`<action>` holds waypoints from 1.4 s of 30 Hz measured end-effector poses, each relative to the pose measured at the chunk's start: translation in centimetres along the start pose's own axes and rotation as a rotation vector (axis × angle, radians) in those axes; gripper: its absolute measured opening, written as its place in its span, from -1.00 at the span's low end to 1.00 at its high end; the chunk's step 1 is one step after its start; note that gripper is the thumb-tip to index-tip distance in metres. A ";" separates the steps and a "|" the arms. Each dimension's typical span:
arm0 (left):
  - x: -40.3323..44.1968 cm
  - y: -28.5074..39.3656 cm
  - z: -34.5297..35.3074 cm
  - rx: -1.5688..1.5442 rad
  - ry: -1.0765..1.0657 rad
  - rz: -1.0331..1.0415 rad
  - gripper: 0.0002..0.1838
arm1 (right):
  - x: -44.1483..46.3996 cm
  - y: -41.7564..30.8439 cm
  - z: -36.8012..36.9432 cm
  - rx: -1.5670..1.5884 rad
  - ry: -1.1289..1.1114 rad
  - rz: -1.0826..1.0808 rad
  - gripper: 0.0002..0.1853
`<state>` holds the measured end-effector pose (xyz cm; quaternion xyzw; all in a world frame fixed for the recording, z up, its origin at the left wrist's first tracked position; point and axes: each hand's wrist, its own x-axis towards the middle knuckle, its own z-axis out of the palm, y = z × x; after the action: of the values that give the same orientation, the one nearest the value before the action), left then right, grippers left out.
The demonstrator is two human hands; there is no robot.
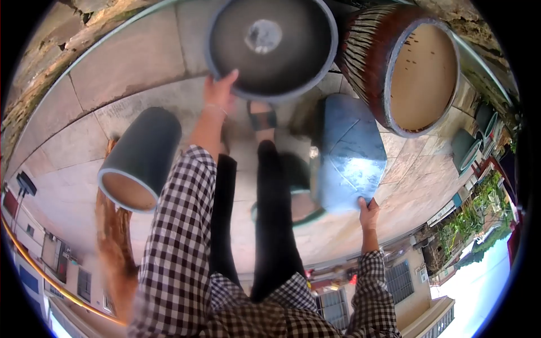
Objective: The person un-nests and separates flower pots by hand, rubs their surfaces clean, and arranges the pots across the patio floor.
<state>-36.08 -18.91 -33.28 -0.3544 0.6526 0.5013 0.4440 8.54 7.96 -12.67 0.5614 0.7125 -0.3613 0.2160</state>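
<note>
My left hand (221, 93) is closed on the near rim of a large round dark-grey pot (270, 70). I look into its hollow, and a pale round patch shows on the bottom. My right hand (369, 210) pinches the lower edge of a shiny blue-grey faceted piece (352, 155); its exact kind I cannot make out. Beyond that piece, a big brown pot (366, 50) with pale streaks lies tilted, its tan inside facing me. Behind my leg, a dark green-rimmed pot (296, 174) is partly hidden.
A tall dark-grey cylindrical pot (141, 152) lies on the left beside a thick wooden log (115, 236). Paving slabs (135, 53) cover the ground around my feet. More pots (465, 149) stand at the far right near plants (476, 205). Rough stone (42, 42) borders the top left.
</note>
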 end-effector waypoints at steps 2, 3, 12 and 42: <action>0.9 -0.7 1.1 0.052 0.094 -0.022 -0.06 | -0.2 2.7 0.7 0.059 0.016 0.007 -0.67; 0.4 0.1 1.3 0.096 0.094 -0.031 -0.08 | -0.4 3.5 1.1 0.122 0.038 0.018 -0.67; 2.2 -0.5 1.8 0.057 0.128 0.066 -0.49 | -0.8 4.3 0.8 0.282 0.148 0.002 -0.66; -8.5 -7.9 -4.0 0.190 0.302 0.202 -0.36 | -1.0 4.2 2.5 0.371 0.197 -0.007 -0.73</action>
<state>-26.79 -24.57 -27.64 -0.3148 0.7883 0.4206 0.3203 12.64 5.84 -14.71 0.6217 0.6534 -0.4305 0.0368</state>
